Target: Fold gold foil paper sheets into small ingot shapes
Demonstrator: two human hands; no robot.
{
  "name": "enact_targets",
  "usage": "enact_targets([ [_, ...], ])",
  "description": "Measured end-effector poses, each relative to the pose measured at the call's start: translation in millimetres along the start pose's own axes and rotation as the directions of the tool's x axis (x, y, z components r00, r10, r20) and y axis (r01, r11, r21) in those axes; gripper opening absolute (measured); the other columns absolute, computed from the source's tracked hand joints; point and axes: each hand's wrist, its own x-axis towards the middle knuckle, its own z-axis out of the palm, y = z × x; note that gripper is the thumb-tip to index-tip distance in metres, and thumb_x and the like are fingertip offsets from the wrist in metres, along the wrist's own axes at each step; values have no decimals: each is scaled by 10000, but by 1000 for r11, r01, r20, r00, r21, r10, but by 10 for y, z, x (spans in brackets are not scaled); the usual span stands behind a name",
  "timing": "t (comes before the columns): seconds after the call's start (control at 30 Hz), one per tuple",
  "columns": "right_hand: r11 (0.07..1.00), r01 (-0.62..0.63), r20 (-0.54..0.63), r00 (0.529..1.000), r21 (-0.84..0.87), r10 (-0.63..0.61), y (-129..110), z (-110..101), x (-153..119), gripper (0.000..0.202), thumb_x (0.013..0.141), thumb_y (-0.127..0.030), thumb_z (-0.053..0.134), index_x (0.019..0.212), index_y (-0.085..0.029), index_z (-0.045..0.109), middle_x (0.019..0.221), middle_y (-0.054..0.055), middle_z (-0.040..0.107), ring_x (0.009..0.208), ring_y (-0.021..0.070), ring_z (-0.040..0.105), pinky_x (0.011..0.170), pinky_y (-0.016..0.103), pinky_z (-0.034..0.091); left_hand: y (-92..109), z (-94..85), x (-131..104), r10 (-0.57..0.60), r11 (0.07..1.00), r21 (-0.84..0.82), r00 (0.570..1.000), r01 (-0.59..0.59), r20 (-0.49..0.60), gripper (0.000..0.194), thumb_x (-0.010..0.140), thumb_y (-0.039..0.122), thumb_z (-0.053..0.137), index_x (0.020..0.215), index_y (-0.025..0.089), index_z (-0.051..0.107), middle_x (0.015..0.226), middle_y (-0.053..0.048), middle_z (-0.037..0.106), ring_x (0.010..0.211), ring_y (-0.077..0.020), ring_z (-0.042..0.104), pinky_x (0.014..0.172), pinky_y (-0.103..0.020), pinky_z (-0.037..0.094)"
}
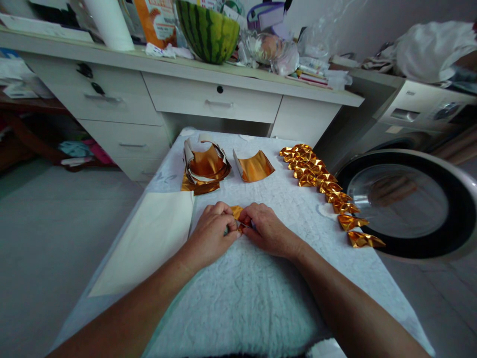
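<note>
My left hand [216, 227] and my right hand [266, 227] meet over the near middle of the cloth-covered table. Between them is a small sheet of gold foil paper [237, 213], pinched by the fingers of both; much of it is hidden behind my fingertips. Just beyond lies a single curled gold sheet [256, 166]. To its left sits a curled stack of gold foil sheets [207, 161] with pale undersides. Along the table's right side runs a row of folded gold foil pieces [320, 176], several of them overlapping.
A cream paper sheet [149, 238] lies on the table's left side. Behind stands a white desk [216, 94] with drawers, bearing half a watermelon [208, 32], a paper roll [110, 25] and plastic bags. At the right, a washing machine's open round door [410, 199] comes close to the table edge.
</note>
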Motion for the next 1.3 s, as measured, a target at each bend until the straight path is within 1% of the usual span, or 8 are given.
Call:
enact_targets([
  [0.17,1000,-7,9,1000,15,7,-5,-22,3,123,819,-135,579,937,-166,560,907,50,592,832,179,495,781,313,377,-15,23,-5,23,1000,12,1000,-23,-14,137,773,187,640,651,197,577,989,-23,552,979,-214,500,892,-393,424],
  [0.33,1000,14,-1,1000,8,-14,25,-6,-3,117,830,-166,577,946,-172,558,910,50,588,831,182,494,783,317,376,-16,34,5,31,999,44,999,-30,-10,141,780,192,631,647,193,584,979,-31,550,963,-214,500,887,-393,421],
  [0.5,1000,4,-2,1000,1,-4,5,-3,3,109,830,-153,575,935,-174,557,906,50,591,831,182,497,789,318,375,6,34,7,32,995,96,999,-31,-9,120,780,169,603,668,201,574,967,-34,555,953,-218,501,876,-393,427],
  [0.67,1000,0,-1,1000,14,0,-10,-2,-2,116,832,-146,566,943,-176,555,924,53,592,859,187,503,818,325,378,9,41,0,23,994,107,1000,-22,-9,82,772,162,598,712,206,564,976,-36,546,966,-227,492,883,-398,429],
  [0.87,1000,-12,3,1000,20,12,-2,8,-7,141,812,-124,571,944,-173,559,925,53,598,866,190,507,828,331,380,22,56,4,22,990,138,1000,-19,-19,95,823,191,550,730,203,549,974,-49,543,937,-232,481,857,-403,431],
  [1.3,997,-61,-18,998,44,62,-12,33,-4,169,798,-119,563,957,-176,565,927,50,595,885,194,502,831,333,372,33,71,15,3,986,165,1000,1,-22,91,787,143,539,717,201,544,962,-52,546,915,-233,478,834,-398,428],
])
